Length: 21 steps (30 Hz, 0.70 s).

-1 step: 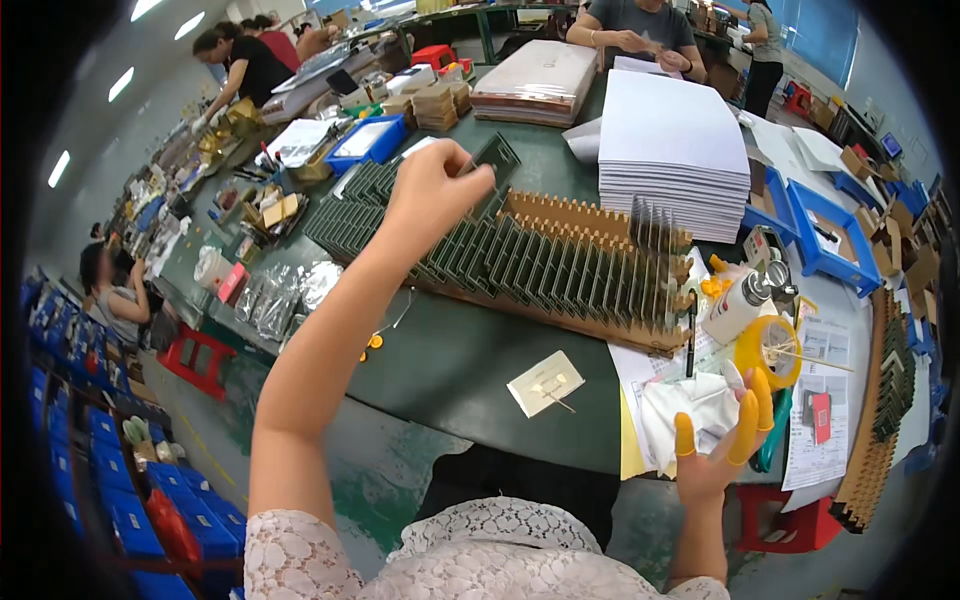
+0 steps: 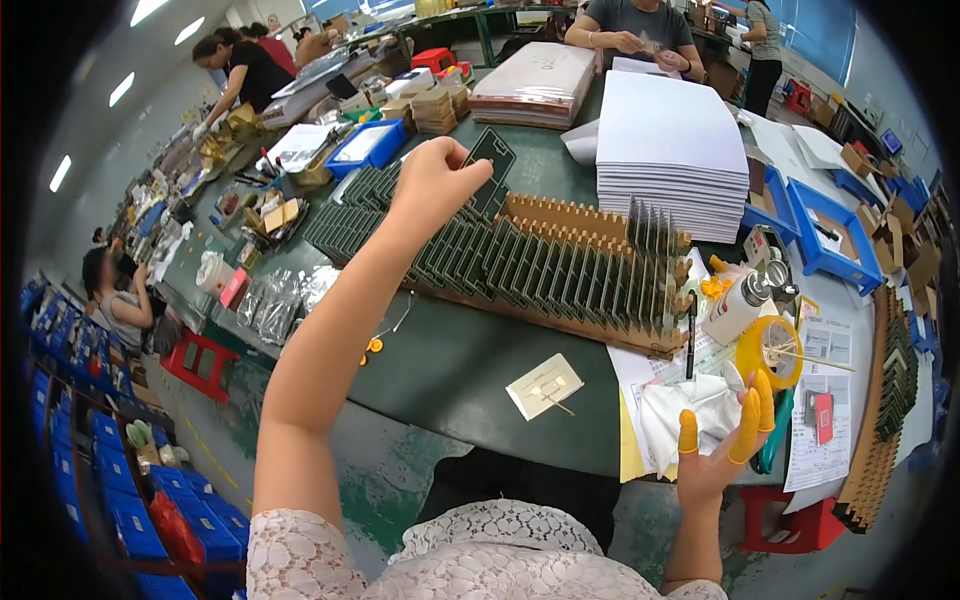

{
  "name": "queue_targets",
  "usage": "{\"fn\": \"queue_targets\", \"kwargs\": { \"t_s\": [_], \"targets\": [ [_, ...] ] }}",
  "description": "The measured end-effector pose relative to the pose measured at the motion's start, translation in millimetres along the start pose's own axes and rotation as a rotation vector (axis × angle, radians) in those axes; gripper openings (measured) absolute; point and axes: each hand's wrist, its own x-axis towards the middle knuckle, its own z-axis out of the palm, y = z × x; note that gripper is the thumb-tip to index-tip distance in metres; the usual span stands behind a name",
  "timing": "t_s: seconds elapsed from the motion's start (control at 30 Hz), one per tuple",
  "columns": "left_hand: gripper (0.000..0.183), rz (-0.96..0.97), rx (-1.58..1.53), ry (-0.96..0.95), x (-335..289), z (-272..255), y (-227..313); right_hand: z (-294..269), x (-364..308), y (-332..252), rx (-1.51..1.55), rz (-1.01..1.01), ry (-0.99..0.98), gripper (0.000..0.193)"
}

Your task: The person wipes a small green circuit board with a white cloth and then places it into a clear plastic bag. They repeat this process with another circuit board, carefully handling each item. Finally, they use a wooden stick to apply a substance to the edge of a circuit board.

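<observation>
My left hand is closed on the edge of a thin dark green panel, tilted with its face partly showing. It is above a long row of similar upright dark panels standing in a notched brown cardboard rack. Yellow finger cots cover several fingertips of my right hand. Its fingers are spread and nothing shows in them, beside a crumpled white cloth. Left of that, a small cream card with a thin stick on it lies on the green table.
A tall stack of white sheets stands behind the rack. To the right are a white bottle, a roll of yellow tape, printed papers and a blue tray. Across the table a person handles something small.
The panel in my left hand has tipped so that more of its face shows. My left hand has hardly shifted, and my right hand stays beside the cloth.
</observation>
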Motion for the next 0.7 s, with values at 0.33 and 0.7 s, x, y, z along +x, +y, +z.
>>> {"fn": "queue_targets", "kwargs": {
  "t_s": [0.33, 0.7],
  "targets": [
    [0.031, -0.077, 0.528, -0.080, 42, 65, -34, 17, -21, 30, 0.003, 0.202, -0.005, 0.064],
    [0.032, -0.130, 0.687, -0.132, 46, 84, -37, 17, -23, 40, 0.069, 0.234, -0.003, 0.062]
  ]
}}
